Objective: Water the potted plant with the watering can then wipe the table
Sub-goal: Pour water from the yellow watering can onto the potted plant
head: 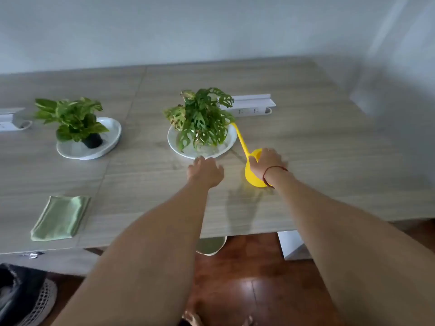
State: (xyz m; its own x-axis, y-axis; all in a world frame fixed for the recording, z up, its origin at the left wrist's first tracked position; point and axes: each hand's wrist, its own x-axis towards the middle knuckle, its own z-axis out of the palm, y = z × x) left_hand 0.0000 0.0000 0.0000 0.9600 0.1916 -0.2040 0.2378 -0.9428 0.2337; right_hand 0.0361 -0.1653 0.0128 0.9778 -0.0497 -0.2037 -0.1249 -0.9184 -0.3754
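Note:
A yellow watering can with a long thin spout stands on the wooden table. My right hand is wrapped over its top. The spout tip touches the leaves of the potted plant with holed leaves, which sits on a white plate at the table's middle. My left hand hovers palm down just in front of that plate, fingers apart, holding nothing. A folded green cloth lies near the table's front left edge.
A second potted plant on a white plate stands at the left. White power strips lie behind the middle plant and at the far left. A dark bag sits on the floor at lower left.

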